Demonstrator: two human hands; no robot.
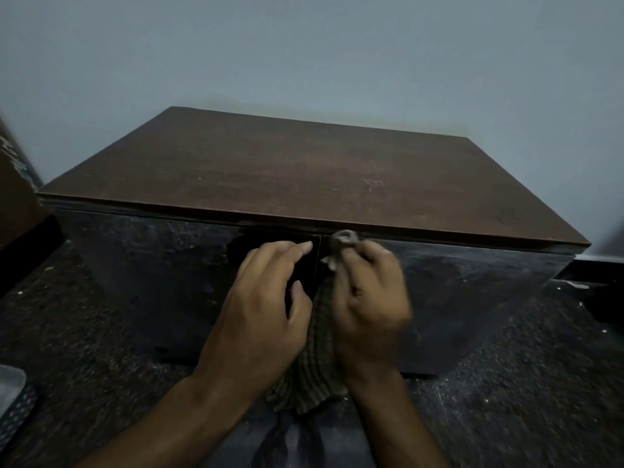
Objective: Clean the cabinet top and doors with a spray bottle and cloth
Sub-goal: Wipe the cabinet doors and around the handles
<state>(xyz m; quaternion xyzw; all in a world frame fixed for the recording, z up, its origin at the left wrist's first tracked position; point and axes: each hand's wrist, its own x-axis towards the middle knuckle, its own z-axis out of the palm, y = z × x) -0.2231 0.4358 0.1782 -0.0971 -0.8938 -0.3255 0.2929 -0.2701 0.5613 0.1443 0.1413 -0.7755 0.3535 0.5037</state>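
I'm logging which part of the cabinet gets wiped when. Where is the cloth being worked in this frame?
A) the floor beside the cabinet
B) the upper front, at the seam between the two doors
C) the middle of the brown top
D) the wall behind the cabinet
B: the right hand grips the cloth, bunching its end against the dark front just under the cabinet top edge, beside the door seam.

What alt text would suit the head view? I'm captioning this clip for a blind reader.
A person's right hand grips a striped cloth against the upper front of a dark cabinet, near the seam between its doors, while the left hand hovers beside it with fingers loosely extended. The brown cabinet top sits against a pale wall.
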